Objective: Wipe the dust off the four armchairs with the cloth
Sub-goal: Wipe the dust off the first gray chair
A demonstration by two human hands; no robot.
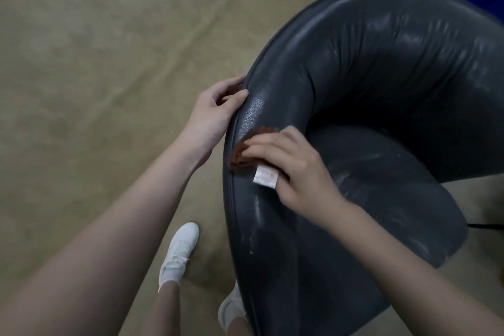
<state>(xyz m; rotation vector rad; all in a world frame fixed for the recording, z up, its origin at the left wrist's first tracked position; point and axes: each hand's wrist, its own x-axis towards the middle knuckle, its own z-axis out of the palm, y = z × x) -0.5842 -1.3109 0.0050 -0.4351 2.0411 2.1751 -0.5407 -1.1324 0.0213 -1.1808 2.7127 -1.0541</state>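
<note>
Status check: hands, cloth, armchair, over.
Left hand grips armchair rim. Right hand holds brown cloth against the padded top edge. Nothing in the way seen.

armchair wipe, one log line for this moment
left hand grips armchair rim | right hand holds cloth on rim | seat dusty

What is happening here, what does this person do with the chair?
A person is wiping a dark leather armchair. The right grip presses a brown cloth, which has a white label, on the chair's curved arm near its edge. The left grip holds the rim a little further along, apparently to steady the chair. Pale dusty marks show on the seat, so this chair seems not yet finished.
</note>
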